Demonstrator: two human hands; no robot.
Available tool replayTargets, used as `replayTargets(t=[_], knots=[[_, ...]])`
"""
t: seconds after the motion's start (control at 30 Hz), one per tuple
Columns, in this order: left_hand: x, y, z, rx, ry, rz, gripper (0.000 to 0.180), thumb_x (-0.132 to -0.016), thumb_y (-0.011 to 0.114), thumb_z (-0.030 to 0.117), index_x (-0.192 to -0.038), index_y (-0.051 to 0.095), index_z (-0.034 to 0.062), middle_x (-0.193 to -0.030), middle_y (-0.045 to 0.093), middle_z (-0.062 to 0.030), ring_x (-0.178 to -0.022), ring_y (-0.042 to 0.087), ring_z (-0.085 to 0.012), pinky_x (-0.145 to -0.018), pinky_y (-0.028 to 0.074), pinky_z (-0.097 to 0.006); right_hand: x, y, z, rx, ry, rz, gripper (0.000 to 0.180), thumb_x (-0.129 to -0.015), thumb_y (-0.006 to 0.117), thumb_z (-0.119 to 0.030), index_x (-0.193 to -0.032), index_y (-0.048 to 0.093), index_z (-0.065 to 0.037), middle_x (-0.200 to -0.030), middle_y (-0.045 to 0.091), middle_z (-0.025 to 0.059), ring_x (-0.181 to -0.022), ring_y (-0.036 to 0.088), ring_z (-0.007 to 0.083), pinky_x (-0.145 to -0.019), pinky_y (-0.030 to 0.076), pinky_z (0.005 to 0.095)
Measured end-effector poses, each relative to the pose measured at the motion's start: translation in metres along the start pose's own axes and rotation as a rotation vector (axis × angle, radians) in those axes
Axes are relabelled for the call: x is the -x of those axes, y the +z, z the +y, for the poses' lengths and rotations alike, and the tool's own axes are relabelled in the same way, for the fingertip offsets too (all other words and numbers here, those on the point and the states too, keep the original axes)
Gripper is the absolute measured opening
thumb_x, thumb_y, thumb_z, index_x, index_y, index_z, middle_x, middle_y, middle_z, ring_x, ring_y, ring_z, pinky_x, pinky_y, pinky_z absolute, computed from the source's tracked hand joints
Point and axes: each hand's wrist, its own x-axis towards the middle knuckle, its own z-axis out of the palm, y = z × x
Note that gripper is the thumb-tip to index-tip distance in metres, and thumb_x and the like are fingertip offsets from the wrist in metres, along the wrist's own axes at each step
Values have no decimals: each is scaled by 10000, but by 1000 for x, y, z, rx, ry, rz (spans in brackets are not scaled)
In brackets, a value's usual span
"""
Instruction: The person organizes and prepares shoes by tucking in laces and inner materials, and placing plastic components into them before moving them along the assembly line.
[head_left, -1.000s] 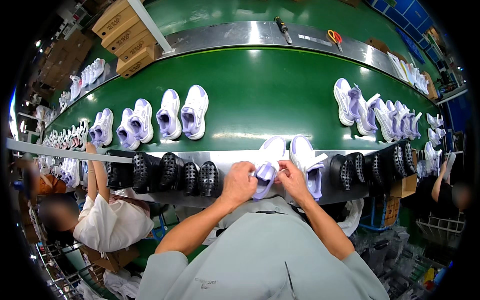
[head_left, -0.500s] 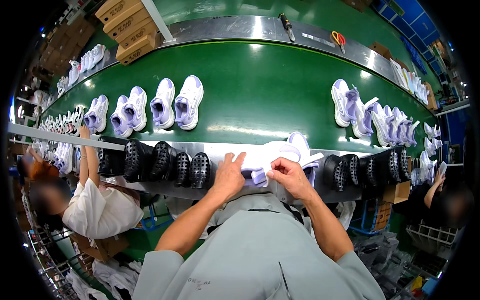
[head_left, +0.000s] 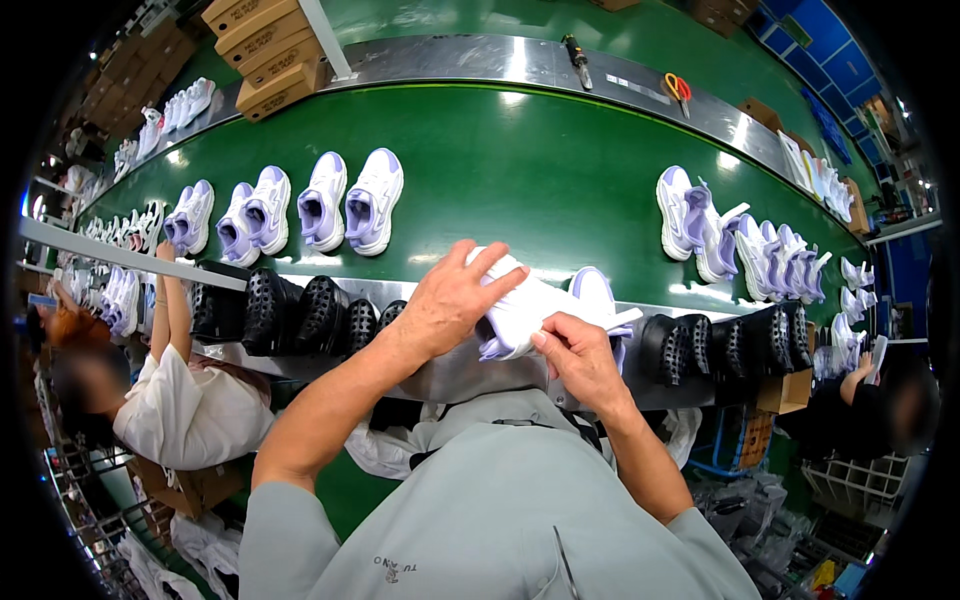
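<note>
A white and lavender sneaker (head_left: 530, 306) is tilted between my hands at the near edge of the bench. My left hand (head_left: 450, 300) lies over its left end, with fingers curved round the upper. Lower down on the right, the thumb and fingers of my right hand (head_left: 582, 362) pinch the shoe near its collar; the exact part is partly hidden. Just beyond my right hand, a second lavender-toed sneaker (head_left: 594, 290) points away from me. A white strip (head_left: 624, 319) sticks out by that shoe, and I cannot tell which shoe it belongs to.
Black studded shoe forms (head_left: 322, 312) line the near ledge on both sides. Paired sneakers (head_left: 375, 205) stand left on the green belt (head_left: 520, 190), others (head_left: 678, 210) right. A screwdriver-like tool (head_left: 577, 62) and scissors (head_left: 678, 88) lie on the far rail. Co-workers (head_left: 195, 410) sit either side.
My left hand has moved up and over the sneaker, closing on it from beside it. The shoe has turned and tilted, while my right hand keeps its pinch slightly lower.
</note>
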Motion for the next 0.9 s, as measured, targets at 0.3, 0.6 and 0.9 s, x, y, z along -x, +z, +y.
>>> replayTargets(t=[0.3, 0.6, 0.9], knots=[[-9, -2, 9, -3, 167, 18, 599, -731, 672, -11, -1303, 632, 165, -1363, 536, -115, -1154, 534, -400, -957, 523, -465, -3, -4, -16, 276, 14, -67, 237, -910, 657, -172, -845, 645, 55, -645, 588, 115, -586, 513, 188, -565, 421, 368], [9, 5, 47, -15, -428, -159, 617, -747, 616, 5, -1354, 582, 111, -1249, 592, -227, -1054, 604, -437, -858, 540, -494, -24, -15, 6, 288, 182, 24, 204, -897, 716, -161, -818, 656, 18, -675, 589, 22, -642, 497, 85, -571, 415, 283], [68, 136, 47, 387, -1011, -381, 510, -907, 527, 255, -1349, 484, 5, -1010, 687, -329, -962, 662, -508, -879, 502, -577, -4, 17, 67, 414, 41, 139, 287, -835, 759, -176, -956, 562, -6, -865, 632, 154, -750, 646, 303, -667, 521, 409]])
